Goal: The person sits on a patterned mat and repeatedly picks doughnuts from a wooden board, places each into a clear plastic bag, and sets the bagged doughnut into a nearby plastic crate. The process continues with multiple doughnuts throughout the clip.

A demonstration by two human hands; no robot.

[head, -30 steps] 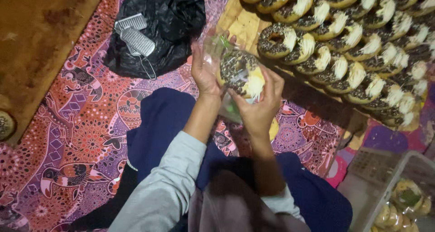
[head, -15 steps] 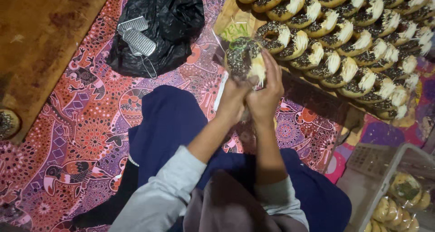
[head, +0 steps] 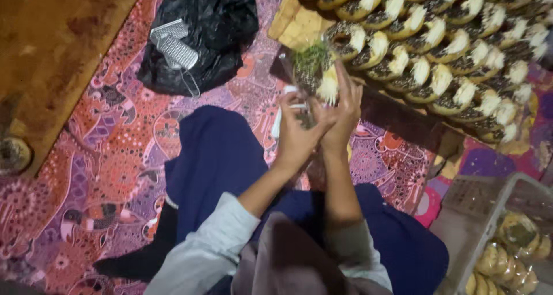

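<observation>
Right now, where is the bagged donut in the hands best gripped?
By the gathered plastic neck below the bagged donut, coming from underneath. The left hand and right hand already pinch there; the topping sits above, so fingers stay off it.

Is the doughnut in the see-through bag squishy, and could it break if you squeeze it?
Probably soft: the bagged doughnut looks iced like those on the tray, so its topping might smear. Its thin bag seems crinkly and floppy. Both hands, left hand and right hand, pinch it.
</observation>
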